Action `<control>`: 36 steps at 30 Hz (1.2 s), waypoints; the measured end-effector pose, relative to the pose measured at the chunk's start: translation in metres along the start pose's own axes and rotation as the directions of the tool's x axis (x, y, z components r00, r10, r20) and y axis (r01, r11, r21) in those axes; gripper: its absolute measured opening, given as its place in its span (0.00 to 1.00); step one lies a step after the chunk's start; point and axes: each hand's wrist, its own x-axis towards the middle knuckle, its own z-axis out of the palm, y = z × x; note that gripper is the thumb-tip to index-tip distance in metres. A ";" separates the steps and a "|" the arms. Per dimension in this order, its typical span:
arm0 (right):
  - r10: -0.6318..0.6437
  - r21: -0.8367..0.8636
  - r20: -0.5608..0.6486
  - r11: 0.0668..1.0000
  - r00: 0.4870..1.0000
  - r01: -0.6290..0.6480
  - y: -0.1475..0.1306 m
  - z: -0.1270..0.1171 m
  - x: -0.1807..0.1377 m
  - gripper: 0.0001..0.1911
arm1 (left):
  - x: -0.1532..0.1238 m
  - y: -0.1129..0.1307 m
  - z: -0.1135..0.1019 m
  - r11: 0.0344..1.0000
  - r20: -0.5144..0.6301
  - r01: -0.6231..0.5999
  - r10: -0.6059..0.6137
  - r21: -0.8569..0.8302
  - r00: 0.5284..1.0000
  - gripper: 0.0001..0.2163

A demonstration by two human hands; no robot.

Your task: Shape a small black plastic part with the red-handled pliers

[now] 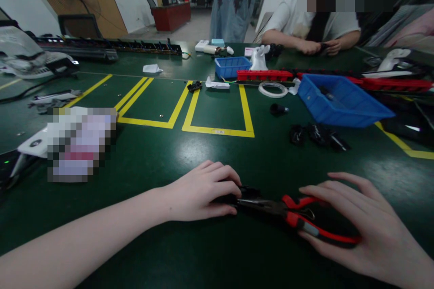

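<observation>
My left hand point(203, 191) rests on the green table point(169, 162) with its fingers curled over a small black part point(249, 191). Red-handled pliers point(291, 214) lie between my hands, and their jaws reach the black part under my left fingers. My right hand point(359, 223) is wrapped round the red handles, fingers over the top and thumb beneath. Both hands sit near the table's front edge.
Three small black parts point(317, 135) lie in front of a blue bin point(342, 101). Further back are a tape roll point(273, 89), a second blue bin point(232, 66), red trays point(264, 74) and yellow floor-tape boxes point(217, 130). Two other people are at the far side.
</observation>
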 end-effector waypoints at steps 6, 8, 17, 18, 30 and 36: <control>0.010 0.000 -0.002 1.000 1.000 -0.010 -0.008 0.004 0.002 0.24 | 0.000 0.001 -0.001 1.000 0.007 0.005 -0.005 -0.002 1.000 0.10; 0.008 0.014 0.004 1.000 1.000 -0.008 -0.010 0.006 0.002 0.24 | 0.001 0.001 -0.002 1.000 0.010 0.004 -0.004 -0.001 1.000 0.09; 0.002 0.000 -0.017 1.000 1.000 -0.002 -0.008 0.004 0.001 0.23 | 0.001 0.001 -0.001 1.000 0.015 0.018 -0.018 -0.004 1.000 0.10; 0.008 0.005 -0.018 1.000 1.000 -0.008 -0.008 0.004 0.001 0.23 | 0.001 0.001 -0.002 1.000 0.013 0.024 -0.024 -0.006 1.000 0.10; 0.026 0.027 0.005 0.999 1.000 -0.026 -0.008 0.005 0.001 0.25 | 0.002 0.003 -0.004 0.998 0.030 0.057 -0.056 -0.033 0.998 0.09; 0.054 0.044 0.000 0.998 0.999 -0.054 -0.006 0.004 0.000 0.25 | 0.001 0.004 -0.005 0.998 0.036 0.058 -0.057 -0.038 0.998 0.08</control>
